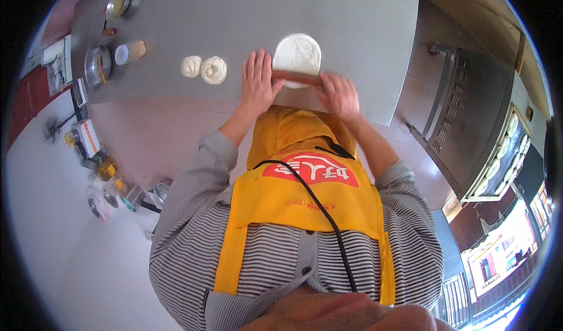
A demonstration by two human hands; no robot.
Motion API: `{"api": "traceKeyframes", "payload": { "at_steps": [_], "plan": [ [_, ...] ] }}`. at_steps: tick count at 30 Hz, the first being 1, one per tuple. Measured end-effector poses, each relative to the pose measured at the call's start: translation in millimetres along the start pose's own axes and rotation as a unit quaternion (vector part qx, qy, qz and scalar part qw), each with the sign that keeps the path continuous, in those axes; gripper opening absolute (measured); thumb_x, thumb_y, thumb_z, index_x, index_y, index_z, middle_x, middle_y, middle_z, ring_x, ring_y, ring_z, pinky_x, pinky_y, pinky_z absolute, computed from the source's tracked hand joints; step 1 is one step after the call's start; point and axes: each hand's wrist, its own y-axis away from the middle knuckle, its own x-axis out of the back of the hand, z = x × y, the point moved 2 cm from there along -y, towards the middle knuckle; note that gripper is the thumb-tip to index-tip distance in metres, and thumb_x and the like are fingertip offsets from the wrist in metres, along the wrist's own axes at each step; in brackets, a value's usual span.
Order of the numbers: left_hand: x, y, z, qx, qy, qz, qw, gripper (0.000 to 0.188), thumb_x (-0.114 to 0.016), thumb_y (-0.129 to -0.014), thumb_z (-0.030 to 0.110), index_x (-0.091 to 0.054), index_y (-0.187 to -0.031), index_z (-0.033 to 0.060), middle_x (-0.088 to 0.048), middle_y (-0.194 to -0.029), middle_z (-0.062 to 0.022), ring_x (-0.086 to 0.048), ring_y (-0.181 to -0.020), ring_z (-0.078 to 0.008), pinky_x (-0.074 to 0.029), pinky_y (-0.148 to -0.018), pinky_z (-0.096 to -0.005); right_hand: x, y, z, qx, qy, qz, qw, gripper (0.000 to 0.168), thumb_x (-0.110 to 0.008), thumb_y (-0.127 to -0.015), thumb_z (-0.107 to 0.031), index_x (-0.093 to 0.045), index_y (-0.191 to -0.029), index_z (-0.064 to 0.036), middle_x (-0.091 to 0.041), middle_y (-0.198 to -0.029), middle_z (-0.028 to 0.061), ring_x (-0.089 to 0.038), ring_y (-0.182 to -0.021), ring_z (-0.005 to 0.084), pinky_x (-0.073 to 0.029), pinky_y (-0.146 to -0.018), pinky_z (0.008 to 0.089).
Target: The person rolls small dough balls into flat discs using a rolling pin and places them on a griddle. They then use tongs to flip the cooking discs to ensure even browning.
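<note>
A reddish-brown wooden rolling pin (297, 77) lies across the near part of a flat round of dough (300, 54) on the grey tabletop (352, 18). At the pin's left end rests my left hand (257, 82), palm down, fingers stretched forward, thumb towards the dough. My right hand (339, 94), slightly blurred, is over the right end with its fingers bent. The dough's near edge shows just below the pin. To the left of my left hand, two coiled dough pieces (214, 70) (191, 66) sit side by side, touching or nearly so.
A metal bowl (97, 67), a container lying on its side (130, 52) and a pan (118, 4) are at the table's far left. On the right, beyond the table edge, a dark metal unit (468, 120) bears a tray of several pale flat rounds (492, 166). Bottles (107, 169) stand at lower left.
</note>
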Motion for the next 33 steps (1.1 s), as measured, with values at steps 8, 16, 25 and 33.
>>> {"api": "traceKeyframes", "payload": {
  "at_steps": [8,16,25,33],
  "plan": [
    [3.6,-124.2,-4.4,0.041,-0.060,0.061,0.995,0.073,-0.050,-0.102,0.048,-0.034,-0.155,-0.0011,-0.030,-0.163,-0.0235,-0.024,-0.151,-0.0450,-0.017,-0.120,-0.0669,12.5,-104.1,35.9,-0.075,0.096,0.098,0.988,0.060,-0.064,-0.095,-0.039,-0.051,-0.144,-0.006,-0.051,-0.148,0.0172,-0.047,-0.137,0.0348,-0.036,-0.112,0.0520],
    [12.6,22.4,11.1,-0.046,-0.012,-0.024,0.999,0.067,-0.062,-0.098,0.037,-0.044,-0.144,-0.0078,-0.047,-0.147,-0.0297,-0.042,-0.140,-0.0449,-0.032,-0.115,-0.0599,2.3,18.4,-18.4,-0.026,0.029,-0.002,0.999,0.053,-0.072,-0.083,-0.026,-0.059,-0.131,-0.008,-0.062,-0.127,0.0096,-0.057,-0.119,0.0295,-0.041,-0.104,0.0493],
    [14.8,-123.9,33.5,0.182,0.112,-0.340,0.916,0.043,-0.073,-0.090,0.020,-0.058,-0.121,-0.0056,-0.068,-0.115,-0.0186,-0.068,-0.099,-0.0335,-0.054,-0.087,-0.0429,80.8,77.2,18.2,-0.100,-0.070,0.025,0.992,0.039,-0.067,-0.084,-0.003,-0.064,-0.123,-0.005,-0.067,-0.115,0.0145,-0.063,-0.105,0.0337,-0.050,-0.093,0.0455],
    [62.6,-57.4,24.7,0.272,0.619,-0.274,0.684,0.038,-0.073,-0.092,0.015,-0.060,-0.123,-0.0019,-0.068,-0.107,-0.0079,-0.067,-0.095,-0.0163,-0.059,-0.077,-0.0352,117.2,124.9,31.7,-0.353,-0.197,0.092,0.910,0.034,-0.070,-0.090,-0.004,-0.066,-0.124,-0.005,-0.070,-0.112,0.0162,-0.070,-0.102,0.0287,-0.055,-0.087,0.0369]
  ]
}}
